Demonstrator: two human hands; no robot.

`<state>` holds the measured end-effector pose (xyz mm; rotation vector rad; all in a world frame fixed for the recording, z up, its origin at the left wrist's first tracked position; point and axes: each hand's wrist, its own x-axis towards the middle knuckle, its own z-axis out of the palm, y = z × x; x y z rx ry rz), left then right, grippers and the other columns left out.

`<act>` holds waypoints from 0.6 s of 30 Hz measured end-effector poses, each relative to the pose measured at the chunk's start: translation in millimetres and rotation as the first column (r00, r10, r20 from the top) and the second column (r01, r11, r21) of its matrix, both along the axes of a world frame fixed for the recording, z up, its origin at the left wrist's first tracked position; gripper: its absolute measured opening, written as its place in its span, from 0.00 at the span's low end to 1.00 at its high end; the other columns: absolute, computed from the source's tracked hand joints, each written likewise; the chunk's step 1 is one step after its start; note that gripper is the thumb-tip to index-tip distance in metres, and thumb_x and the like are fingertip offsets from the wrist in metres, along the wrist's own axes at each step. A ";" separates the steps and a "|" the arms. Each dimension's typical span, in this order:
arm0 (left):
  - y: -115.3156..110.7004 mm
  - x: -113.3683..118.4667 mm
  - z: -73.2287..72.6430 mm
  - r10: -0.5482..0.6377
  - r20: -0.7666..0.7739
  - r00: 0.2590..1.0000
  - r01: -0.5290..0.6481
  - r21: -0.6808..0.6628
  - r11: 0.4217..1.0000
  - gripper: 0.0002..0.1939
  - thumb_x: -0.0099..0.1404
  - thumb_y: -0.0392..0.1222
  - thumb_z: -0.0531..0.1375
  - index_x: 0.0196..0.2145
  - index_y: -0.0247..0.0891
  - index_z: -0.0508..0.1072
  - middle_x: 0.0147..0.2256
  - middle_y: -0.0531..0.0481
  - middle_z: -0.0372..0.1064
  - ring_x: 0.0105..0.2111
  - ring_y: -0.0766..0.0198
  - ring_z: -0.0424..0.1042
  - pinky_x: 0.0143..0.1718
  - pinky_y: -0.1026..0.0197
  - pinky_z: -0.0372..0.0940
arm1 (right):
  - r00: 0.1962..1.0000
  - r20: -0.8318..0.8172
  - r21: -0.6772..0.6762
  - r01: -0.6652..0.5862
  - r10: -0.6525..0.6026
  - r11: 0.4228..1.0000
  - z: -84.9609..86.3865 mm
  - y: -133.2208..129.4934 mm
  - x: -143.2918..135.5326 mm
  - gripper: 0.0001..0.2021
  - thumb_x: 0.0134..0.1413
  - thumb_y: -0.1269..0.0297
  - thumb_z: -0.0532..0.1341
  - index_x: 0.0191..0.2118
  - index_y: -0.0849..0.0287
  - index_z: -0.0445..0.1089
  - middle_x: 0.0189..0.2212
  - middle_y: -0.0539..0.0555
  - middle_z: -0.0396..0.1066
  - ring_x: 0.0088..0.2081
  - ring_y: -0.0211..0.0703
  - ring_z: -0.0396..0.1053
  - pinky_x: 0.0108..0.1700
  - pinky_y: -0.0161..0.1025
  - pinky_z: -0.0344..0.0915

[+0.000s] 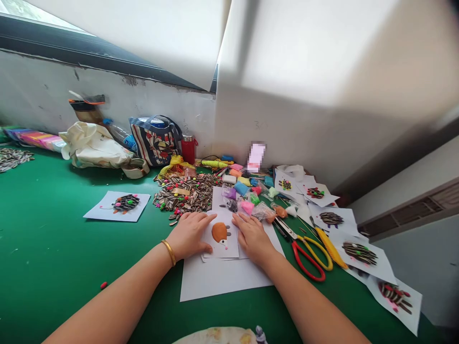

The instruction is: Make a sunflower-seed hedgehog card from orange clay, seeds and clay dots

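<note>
A small white card (229, 248) lies in front of me on larger white sheets (215, 282). On the card is an orange-brown clay hedgehog body (219, 232) with a white face, a pink nose and grey feet. My left hand (191, 234) rests on the card's left edge, fingers stretched out. Along its right edge lies my right hand (253, 237), fingers extended and flat. Behind my hands is a heap of striped sunflower seeds (201, 191) mixed with small coloured balls. Bags of coloured clay (247, 206) lie just beyond my right hand.
Scissors (304, 248) and a yellow utility knife (332, 248) lie to the right. Finished seed hedgehog cards (362, 253) line the right edge; another hedgehog card (118, 206) is at left. Along the wall stand a cloth bag (158, 141), a white bag (96, 148) and a red bottle (188, 149).
</note>
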<state>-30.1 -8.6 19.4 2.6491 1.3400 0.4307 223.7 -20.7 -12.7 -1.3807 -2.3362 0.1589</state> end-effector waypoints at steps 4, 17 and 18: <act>-11.3 11.2 10.2 -0.176 -0.017 0.984 0.177 0.089 0.980 0.23 0.51 0.50 0.70 0.43 0.44 0.71 0.46 0.51 0.69 0.46 0.56 0.66 0.48 0.53 0.53 | 0.995 -0.097 0.051 -0.001 0.006 0.999 0.6 2.0 4.4 0.26 0.56 0.76 0.51 0.61 0.58 0.59 0.47 0.58 0.73 0.54 0.52 0.64 0.59 0.55 0.58; -26.2 41.5 -12.9 -0.299 -0.110 0.948 0.316 0.201 0.927 0.13 0.58 0.50 0.65 0.31 0.40 0.68 0.37 0.50 0.68 0.39 0.59 0.66 0.42 0.54 0.54 | 0.565 -0.775 -0.454 -0.185 -0.284 0.872 -0.9 -4.2 -3.2 0.28 0.53 0.72 0.51 0.60 0.45 0.57 0.62 0.56 0.50 0.60 0.51 0.58 0.37 0.42 0.77; -26.4 42.0 -13.0 -0.298 -0.105 0.949 0.314 0.206 0.927 0.13 0.58 0.50 0.65 0.31 0.40 0.68 0.36 0.50 0.68 0.39 0.58 0.66 0.42 0.54 0.54 | 0.535 -0.790 -0.469 -0.212 -0.300 0.857 0.4 -4.7 -3.6 0.29 0.53 0.72 0.51 0.61 0.44 0.55 0.63 0.55 0.49 0.61 0.51 0.56 0.38 0.43 0.77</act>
